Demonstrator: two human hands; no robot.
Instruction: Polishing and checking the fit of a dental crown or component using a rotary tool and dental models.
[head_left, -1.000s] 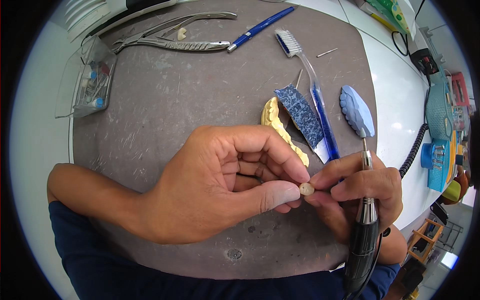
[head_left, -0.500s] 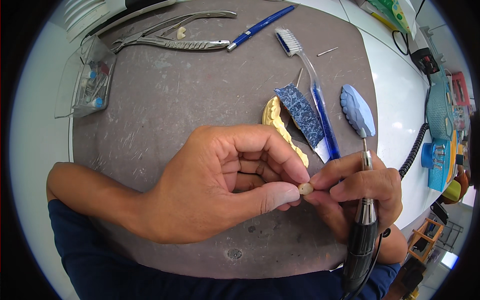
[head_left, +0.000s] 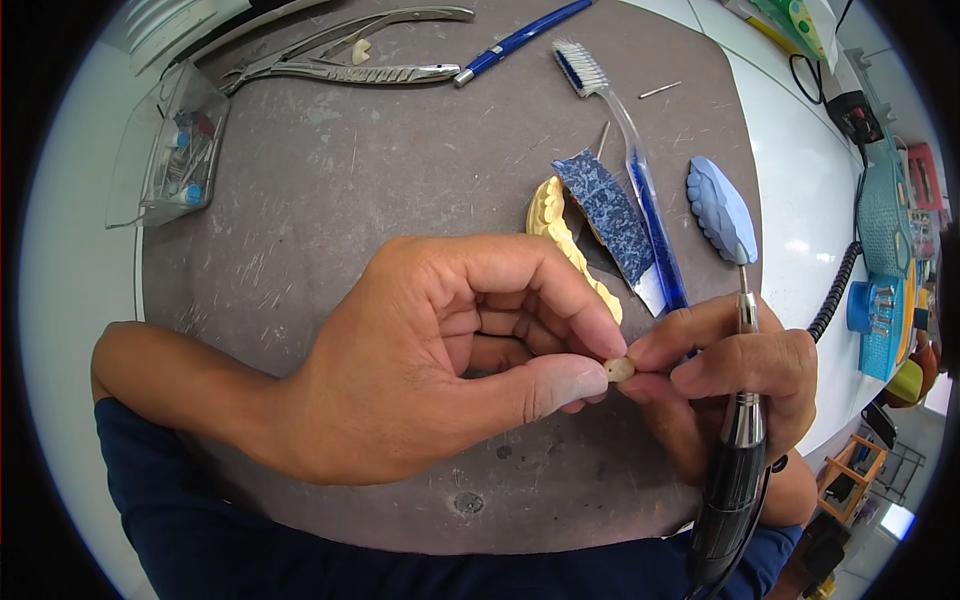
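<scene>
Between my thumb and forefinger, my left hand (head_left: 430, 370) pinches a small tooth-coloured dental crown (head_left: 620, 371) with a dark speck on its surface. The fingertips of my right hand (head_left: 750, 370) meet the crown from the other side. That same right hand is wrapped round a black and silver dental handpiece (head_left: 735, 490), held upright with its pale-tipped bur (head_left: 741, 256) pointing away from me, clear of the crown. Beyond my hands lie a yellow dental model (head_left: 546, 212), partly hidden by my left hand, a blue patterned strip (head_left: 606, 215) and a toothbrush (head_left: 643, 180).
A blue dental cast (head_left: 722, 208) lies at the right, visually just behind the bur. Far back are metal pliers (head_left: 385, 74), a tooth-coloured piece (head_left: 361, 50), a blue pen (head_left: 522, 42) and a thin metal pin (head_left: 660, 89). A clear box (head_left: 206, 160) stands at the left.
Both hands have shifted slightly right and up in the view, with the crown turned a little between the fingertips. The bench things also appear slightly displaced, as the view has moved.
</scene>
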